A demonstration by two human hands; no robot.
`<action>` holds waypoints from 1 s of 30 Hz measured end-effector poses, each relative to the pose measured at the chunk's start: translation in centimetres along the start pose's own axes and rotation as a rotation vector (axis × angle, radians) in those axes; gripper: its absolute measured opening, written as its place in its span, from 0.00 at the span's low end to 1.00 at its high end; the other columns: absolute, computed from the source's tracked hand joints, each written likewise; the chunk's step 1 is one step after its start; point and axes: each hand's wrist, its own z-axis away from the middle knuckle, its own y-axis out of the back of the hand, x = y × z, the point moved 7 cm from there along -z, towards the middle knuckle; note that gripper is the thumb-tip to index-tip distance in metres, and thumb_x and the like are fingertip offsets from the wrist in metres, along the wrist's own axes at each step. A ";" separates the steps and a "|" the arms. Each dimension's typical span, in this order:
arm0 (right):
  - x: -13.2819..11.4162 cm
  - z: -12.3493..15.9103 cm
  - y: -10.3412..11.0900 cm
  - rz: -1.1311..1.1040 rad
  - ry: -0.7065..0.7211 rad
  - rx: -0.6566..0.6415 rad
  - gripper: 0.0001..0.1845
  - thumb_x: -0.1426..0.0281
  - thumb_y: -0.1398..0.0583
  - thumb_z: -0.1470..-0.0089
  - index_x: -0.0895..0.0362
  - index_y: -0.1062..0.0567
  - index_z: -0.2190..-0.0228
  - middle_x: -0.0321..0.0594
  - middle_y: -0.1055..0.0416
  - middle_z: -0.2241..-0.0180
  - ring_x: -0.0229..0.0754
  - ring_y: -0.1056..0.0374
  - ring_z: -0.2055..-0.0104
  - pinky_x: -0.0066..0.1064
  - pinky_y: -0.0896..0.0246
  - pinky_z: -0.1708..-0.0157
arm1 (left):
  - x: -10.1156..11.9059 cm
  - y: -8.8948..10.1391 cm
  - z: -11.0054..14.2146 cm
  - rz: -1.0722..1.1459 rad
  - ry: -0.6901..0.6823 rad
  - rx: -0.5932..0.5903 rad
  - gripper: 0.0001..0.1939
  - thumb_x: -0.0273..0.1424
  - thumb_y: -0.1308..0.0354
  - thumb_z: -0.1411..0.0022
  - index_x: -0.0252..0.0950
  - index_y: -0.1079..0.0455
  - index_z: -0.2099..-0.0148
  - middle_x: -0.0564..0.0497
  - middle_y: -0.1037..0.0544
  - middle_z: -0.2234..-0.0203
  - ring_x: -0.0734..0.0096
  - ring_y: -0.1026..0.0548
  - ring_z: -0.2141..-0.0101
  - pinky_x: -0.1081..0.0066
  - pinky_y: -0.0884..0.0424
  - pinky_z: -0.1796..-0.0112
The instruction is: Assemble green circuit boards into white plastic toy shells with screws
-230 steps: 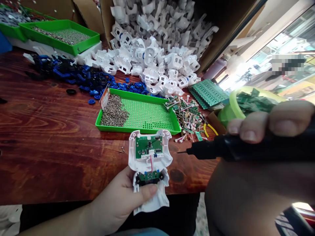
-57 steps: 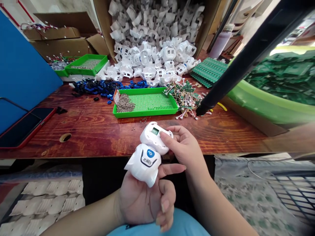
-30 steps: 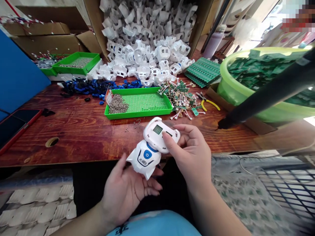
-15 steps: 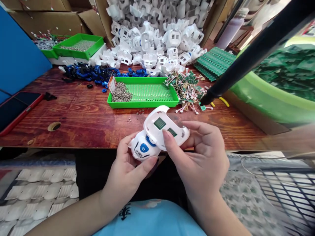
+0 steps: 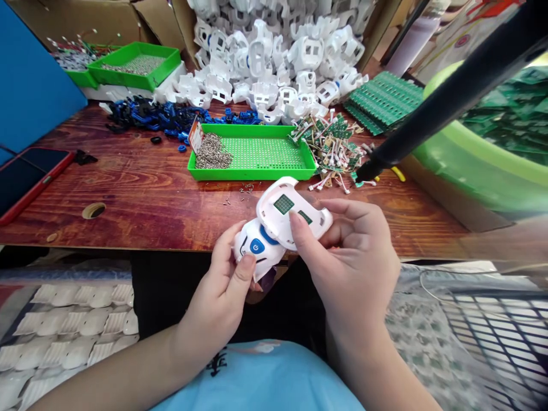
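My left hand [image 5: 225,285] is closed round a white plastic housing [image 5: 274,264] with a blue power button [image 5: 257,246]; its thumb presses on the front beside the button. My right hand [image 5: 351,257] grips a curved white plastic cover [image 5: 277,227], thumb on its face and fingers behind its right end. Green circuit board [image 5: 283,204] shows through two square openings in the cover. The cover lies over the upper end of the housing, overlapping a second blue part; whether the two are joined I cannot tell. Both are held above the table's front edge.
Behind the hands stands a green tray [image 5: 252,176] with small screws [image 5: 213,152]; loose screws lie before it. Wired circuit boards [image 5: 334,148] are heaped at its right. A black pole [image 5: 445,97] slants across the right side. White shells [image 5: 257,74] pile up at the back.
The housing and cover have shifted slightly right and up relative to the view. My left thumb has moved from the housing's lower edge onto its front, near the button. My right hand keeps its grip.
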 end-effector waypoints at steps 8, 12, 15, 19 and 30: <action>0.7 -0.9 -0.1 -0.052 -0.034 -0.039 0.15 0.59 0.34 0.56 0.52 0.30 0.67 0.26 0.43 0.86 0.33 0.43 0.84 0.27 0.50 0.83 | -0.9 -0.1 0.2 0.237 0.100 -0.098 0.18 0.37 0.42 0.38 0.48 0.33 0.46 0.56 0.23 0.68 0.78 0.28 0.75 0.78 0.27 0.71; 1.2 -1.3 -0.6 -0.102 -0.068 -0.119 0.14 0.60 0.34 0.54 0.52 0.29 0.68 0.27 0.43 0.85 0.33 0.42 0.83 0.26 0.47 0.82 | -0.7 0.3 0.3 0.291 0.158 -0.120 0.17 0.34 0.37 0.43 0.44 0.30 0.50 0.57 0.22 0.75 0.80 0.27 0.79 0.81 0.28 0.75; 1.1 -1.4 -0.8 -0.098 -0.028 -0.145 0.13 0.59 0.35 0.52 0.52 0.29 0.68 0.26 0.44 0.84 0.32 0.43 0.82 0.25 0.48 0.81 | -0.5 0.2 0.3 0.350 0.201 -0.136 0.18 0.33 0.35 0.45 0.41 0.28 0.51 0.55 0.20 0.75 0.80 0.28 0.80 0.82 0.28 0.78; 0.7 -1.3 -1.2 -0.007 0.052 -0.194 0.13 0.56 0.39 0.47 0.51 0.28 0.64 0.28 0.40 0.83 0.34 0.40 0.81 0.27 0.45 0.79 | -0.5 0.0 0.3 0.412 0.226 -0.153 0.17 0.33 0.35 0.45 0.40 0.27 0.52 0.54 0.20 0.74 0.80 0.28 0.80 0.81 0.28 0.78; 1.4 0.5 -2.0 -0.111 0.094 -0.390 0.22 0.61 0.47 0.39 0.48 0.39 0.44 0.42 0.31 0.58 0.42 0.32 0.61 0.34 0.35 0.65 | -0.6 -0.5 0.1 0.513 0.291 -0.205 0.10 0.31 0.45 0.37 0.35 0.24 0.58 0.53 0.22 0.76 0.78 0.28 0.79 0.77 0.24 0.76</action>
